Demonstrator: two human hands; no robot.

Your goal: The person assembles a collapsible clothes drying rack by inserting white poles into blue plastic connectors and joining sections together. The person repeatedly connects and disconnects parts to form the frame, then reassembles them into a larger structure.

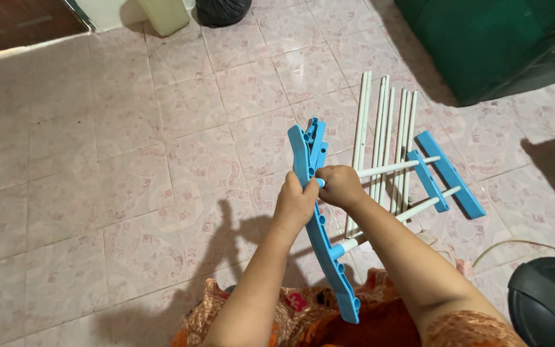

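My left hand [295,204] grips a long blue plastic side bar [308,151] with several sockets, held upright and tilted over my lap. My right hand [340,186] is closed on the end of a white rod [396,168] right at a socket in that bar. A second white rod [431,200] sits in the bar lower down. Both rods run right to a smaller blue bar [427,180], and another blue bar [449,174] lies beside it on the floor.
Several loose white rods [381,119] lie side by side on the pink tiled floor [162,148]. A green cabinet [496,45] stands top right, a dark round object [547,302] bottom right, a black bag [223,9] and pale container [162,14] at top.
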